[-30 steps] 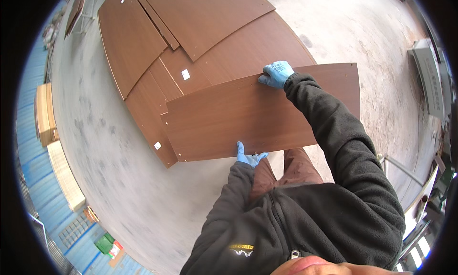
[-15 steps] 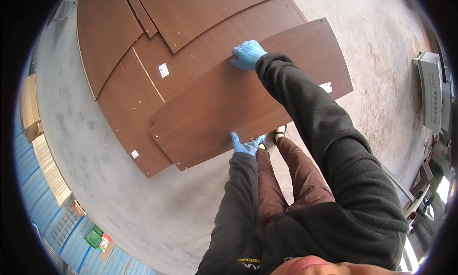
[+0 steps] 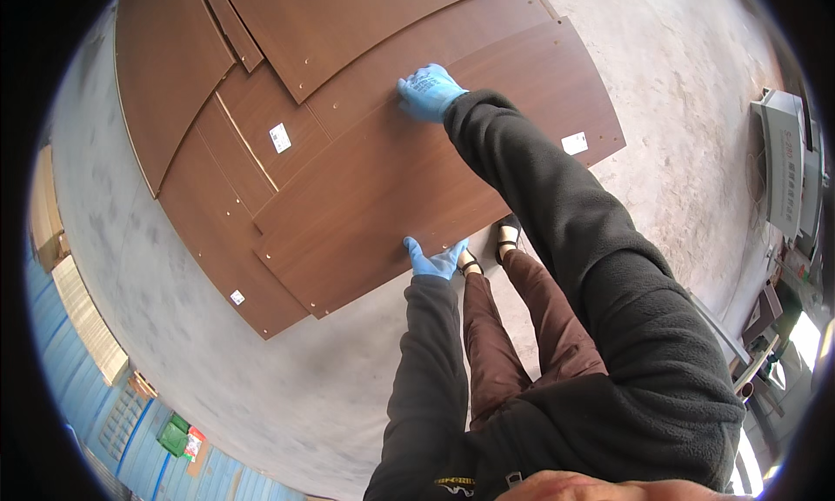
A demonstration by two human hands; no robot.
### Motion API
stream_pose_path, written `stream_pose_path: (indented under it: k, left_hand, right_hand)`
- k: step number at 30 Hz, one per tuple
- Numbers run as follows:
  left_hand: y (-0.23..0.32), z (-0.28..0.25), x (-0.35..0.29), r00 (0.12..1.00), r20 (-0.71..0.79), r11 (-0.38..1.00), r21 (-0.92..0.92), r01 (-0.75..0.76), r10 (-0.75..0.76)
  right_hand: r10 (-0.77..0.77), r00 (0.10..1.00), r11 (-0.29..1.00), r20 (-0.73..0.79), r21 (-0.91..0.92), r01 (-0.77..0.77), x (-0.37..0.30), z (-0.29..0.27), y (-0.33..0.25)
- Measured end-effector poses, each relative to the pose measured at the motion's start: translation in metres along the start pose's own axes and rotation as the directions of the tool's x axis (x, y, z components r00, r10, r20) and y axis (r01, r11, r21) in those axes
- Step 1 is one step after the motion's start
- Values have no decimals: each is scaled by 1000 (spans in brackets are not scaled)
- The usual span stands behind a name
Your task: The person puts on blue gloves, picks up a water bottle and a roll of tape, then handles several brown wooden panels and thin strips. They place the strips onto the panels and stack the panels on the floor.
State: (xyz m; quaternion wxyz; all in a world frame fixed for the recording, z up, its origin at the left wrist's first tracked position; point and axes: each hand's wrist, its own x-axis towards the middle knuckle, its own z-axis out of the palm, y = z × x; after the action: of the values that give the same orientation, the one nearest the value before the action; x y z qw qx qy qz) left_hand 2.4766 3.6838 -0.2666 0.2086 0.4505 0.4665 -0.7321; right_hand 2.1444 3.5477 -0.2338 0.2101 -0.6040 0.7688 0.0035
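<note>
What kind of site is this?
Probably a furniture workshop or warehouse yard. Brown laminated panels with drilled holes lie stacked on a bare concrete floor; both gloved hands, left hand and right hand, hold another panel; blue corrugated wall at left.

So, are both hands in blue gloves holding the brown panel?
Yes, the left hand grips the brown panel's near edge and the right hand its far edge.
</note>
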Motion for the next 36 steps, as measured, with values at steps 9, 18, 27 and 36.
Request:
stream_pose_path:
  k: [9, 18, 27, 36]
  left_hand:
    - [12, -1, 12, 993, -87, 995, 63, -75, 80]
    - [3, 9, 8, 921, -312, 963, 205, -175, 234]
    - [-24, 17, 1, 958, -175, 963, 187, -192, 225]
    - [-8, 15, 19, 912, -122, 831, 472, -293, 391]
  right_hand:
    - [-220, 866, 952, -450, 94, 291, -28, 12, 4]
    - [-176, 668, 772, -723, 320, 549, -146, -54, -51]
    - [960, -136, -273, 246, 929, -250, -295, 133, 144]
    - [947, -13, -322, 322, 944, -73, -282, 130, 150]
